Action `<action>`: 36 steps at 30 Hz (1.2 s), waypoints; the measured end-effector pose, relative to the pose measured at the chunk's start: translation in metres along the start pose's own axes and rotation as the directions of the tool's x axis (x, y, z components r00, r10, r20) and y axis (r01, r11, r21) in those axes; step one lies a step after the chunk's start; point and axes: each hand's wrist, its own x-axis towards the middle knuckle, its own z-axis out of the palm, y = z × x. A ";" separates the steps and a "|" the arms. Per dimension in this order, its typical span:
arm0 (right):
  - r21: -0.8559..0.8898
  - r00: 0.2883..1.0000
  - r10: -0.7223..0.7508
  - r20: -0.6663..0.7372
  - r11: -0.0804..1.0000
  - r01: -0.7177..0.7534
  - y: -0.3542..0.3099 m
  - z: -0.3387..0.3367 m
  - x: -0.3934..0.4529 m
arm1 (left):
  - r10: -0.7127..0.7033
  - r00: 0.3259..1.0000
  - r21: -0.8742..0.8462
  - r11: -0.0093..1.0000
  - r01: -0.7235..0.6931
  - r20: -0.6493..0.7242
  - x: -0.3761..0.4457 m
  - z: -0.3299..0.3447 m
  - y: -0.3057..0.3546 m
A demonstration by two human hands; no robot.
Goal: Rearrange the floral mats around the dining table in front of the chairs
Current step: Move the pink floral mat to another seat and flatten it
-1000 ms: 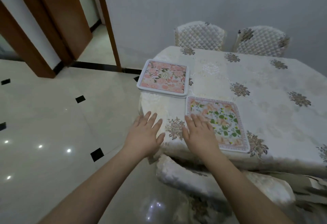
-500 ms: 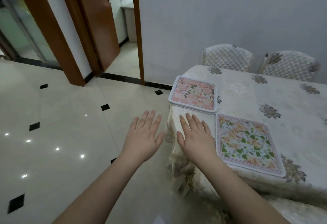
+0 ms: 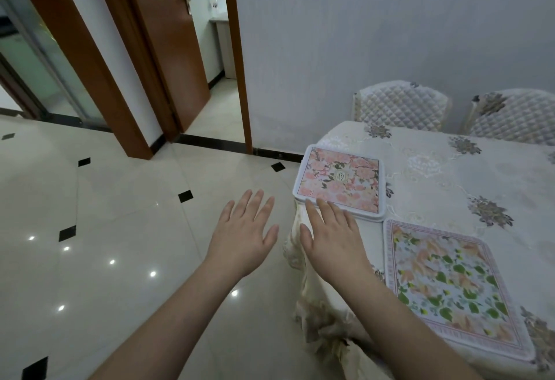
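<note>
**At the table's near-left corner: both hands flat, two floral mats lying on the cloth**

Over the corner of the dining table, the right hand is held palm down with fingers straight and slightly spread, holding nothing. Its fingertips overlap the near edge of the pink floral mat; whether they actually touch it cannot be told from this view. The left hand is likewise flat and spread, fingers extended, gripping nothing. It hangs over the tiled floor, just left of the table edge and beside the right hand, the two apart.

The pink floral mat, white-rimmed, lies flat at the table's left edge, its near-left corner at or just past the edge of the tabletop. The green-and-orange floral mat lies flat near the front edge, to the right of the right forearm. Its far-left corner sits just beside the near-right corner of the pink mat; contact between them cannot be confirmed.

A cream tablecloth with floral motifs covers the table and drapes in folds at the corner. Two quilted chairs stand at the far side, against the wall: one nearer the pink mat, the other to its right. A wooden door stands open at upper left.
</note>
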 end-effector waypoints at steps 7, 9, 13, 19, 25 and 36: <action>0.019 1.000 0.011 0.002 1.000 -0.012 -0.015 0.010 0.050 | 0.039 0.999 -0.029 0.999 -0.038 0.025 0.038 0.009 -0.030; 0.015 0.999 0.030 0.021 0.999 -0.031 -0.023 0.017 0.067 | 0.057 0.998 -0.046 0.997 -0.055 0.039 0.054 0.014 -0.041; -0.009 0.997 0.074 0.007 0.997 -0.074 -0.042 0.032 0.104 | 0.112 0.992 -0.065 0.992 -0.109 0.050 0.090 0.025 -0.076; -0.026 0.975 0.217 0.042 0.976 -0.216 -0.072 0.052 0.152 | 0.250 0.967 -0.069 0.967 -0.247 0.047 0.146 0.037 -0.124; -0.016 0.940 0.335 0.057 0.942 -0.335 -0.080 0.066 0.175 | 0.369 0.928 -0.063 0.929 -0.365 0.052 0.192 0.050 -0.149; -0.042 0.865 0.499 0.042 0.866 -0.498 -0.035 0.083 0.206 | 0.551 0.834 -0.076 0.833 -0.548 0.034 0.281 0.079 -0.116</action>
